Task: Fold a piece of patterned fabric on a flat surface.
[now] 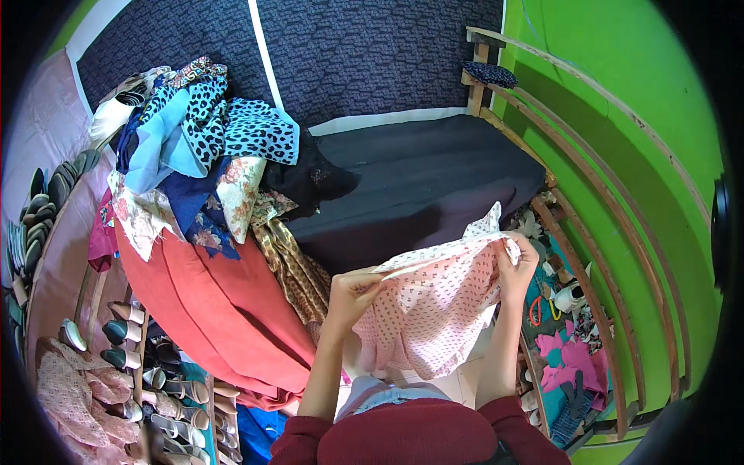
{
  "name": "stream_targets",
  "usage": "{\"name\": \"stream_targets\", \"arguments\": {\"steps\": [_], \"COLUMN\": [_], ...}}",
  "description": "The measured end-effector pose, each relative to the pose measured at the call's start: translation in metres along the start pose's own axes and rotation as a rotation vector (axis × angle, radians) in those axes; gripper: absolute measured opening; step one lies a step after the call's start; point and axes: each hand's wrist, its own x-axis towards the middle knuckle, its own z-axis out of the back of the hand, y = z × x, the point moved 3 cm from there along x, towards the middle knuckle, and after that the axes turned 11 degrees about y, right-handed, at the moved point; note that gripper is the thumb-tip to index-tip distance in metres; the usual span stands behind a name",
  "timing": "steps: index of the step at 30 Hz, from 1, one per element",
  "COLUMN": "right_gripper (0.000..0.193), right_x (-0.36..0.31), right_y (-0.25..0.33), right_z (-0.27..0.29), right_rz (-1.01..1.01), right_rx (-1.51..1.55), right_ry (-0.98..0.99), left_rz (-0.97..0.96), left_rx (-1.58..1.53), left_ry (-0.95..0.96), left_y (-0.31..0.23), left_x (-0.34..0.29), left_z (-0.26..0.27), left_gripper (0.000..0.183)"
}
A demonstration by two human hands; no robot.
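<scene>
A pale pink cloth with a small dark print (422, 318) hangs between my two hands, its upper edge pulled taut. My left hand (356, 296) is closed on the cloth's left end. At the other end, my right hand (518, 265) pinches the edge between thumb and fingers, higher and farther out. A whitish corner of the cloth sticks up beside my right hand. The lower part drapes loosely in folds in front of my body. Just beyond it lies a flat surface covered in black cloth (418, 178).
A heap of mixed clothes, with a blue leopard-print cloth (260, 132) on top, lies at the left. Below it hangs a coral-red cloth (209, 310). Shoes (182, 387) fill racks at lower left. Wooden rails (620, 201) and a pink cloth piece (573, 364) are at right.
</scene>
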Motion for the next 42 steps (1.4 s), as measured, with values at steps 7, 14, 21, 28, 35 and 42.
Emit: {"name": "stream_targets", "arguments": {"steps": [7, 14, 21, 28, 35, 42], "right_gripper": [0.016, 0.044, 0.05, 0.041, 0.033, 0.028], "right_x": [0.0, 0.001, 0.006, 0.014, 0.024, 0.032], "right_y": [-0.006, 0.019, 0.02, 0.021, 0.013, 0.016], "right_z": [0.015, 0.0, -0.048, -0.051, -0.039, -0.04], "right_rz": [0.044, 0.122, 0.041, 0.114, 0.171, 0.22], "right_rx": [-0.256, -0.473, -0.038, 0.037, 0.012, 0.035], "right_ry": [0.191, 0.538, 0.799, 0.65, 0.593, 0.588], "left_rz": [0.075, 0.001, -0.117, -0.207, -0.118, -0.112], "left_rx": [0.188, 0.227, 0.145, 0.179, 0.23, 0.258], "left_ry": [0.095, 0.163, 0.228, 0.194, 0.139, 0.037], "left_y": [-0.019, -0.057, -0.069, -0.07, -0.051, -0.033], "left_x": [0.019, 0.038, 0.055, 0.058, 0.054, 0.05], "left_z": [0.012, -0.012, -0.038, -0.041, -0.048, -0.061], "left_gripper": [0.017, 0.019, 0.018, 0.025, 0.023, 0.013]}}
